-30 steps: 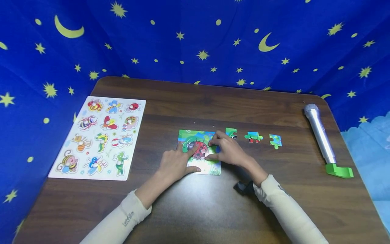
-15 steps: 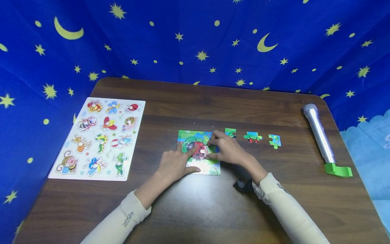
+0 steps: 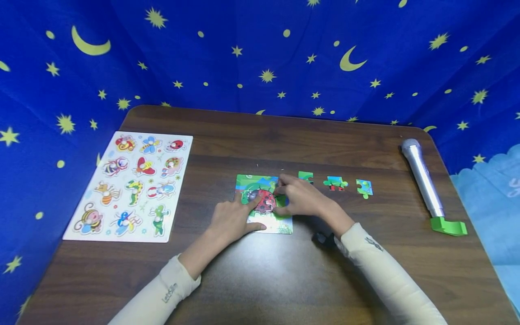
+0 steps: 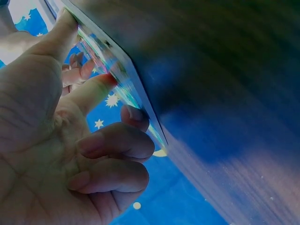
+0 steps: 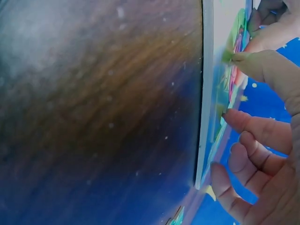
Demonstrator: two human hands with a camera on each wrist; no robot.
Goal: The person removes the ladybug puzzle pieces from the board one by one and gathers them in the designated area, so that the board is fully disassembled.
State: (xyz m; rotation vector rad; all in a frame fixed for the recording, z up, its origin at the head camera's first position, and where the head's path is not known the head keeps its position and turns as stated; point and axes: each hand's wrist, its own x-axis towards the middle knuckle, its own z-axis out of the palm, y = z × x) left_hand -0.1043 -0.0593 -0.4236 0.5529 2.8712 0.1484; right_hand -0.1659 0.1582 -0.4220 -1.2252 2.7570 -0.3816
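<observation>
A ladybug jigsaw puzzle [image 3: 280, 225] lies in its flat board at mid-table. My left hand [image 3: 231, 220] rests on it, index finger pressing the red ladybug and thumb at the lower edge. In the left wrist view the other fingers of the left hand [image 4: 70, 136] are bent. From the right side, my right hand [image 3: 304, 198] pinches a puzzle piece [image 3: 280, 201] between thumb and index finger, against the puzzle's right part. In the right wrist view both fingertips of the right hand [image 5: 262, 126] touch the puzzle surface; the piece's outline is unclear.
Three loose pieces lie right of the board: a green piece [image 3: 305, 176], a blue-green piece [image 3: 335, 183] and a blue piece [image 3: 364, 188]. An insect peg board [image 3: 156, 155] is at left. A silver microphone [image 3: 422, 178] with a green base lies at right on the brown table [image 3: 252, 280].
The right fingers have shifted slightly left with the piece, and the pale gap beside the ladybug looks smaller. The left hand keeps its place. The head view has shifted slightly.
</observation>
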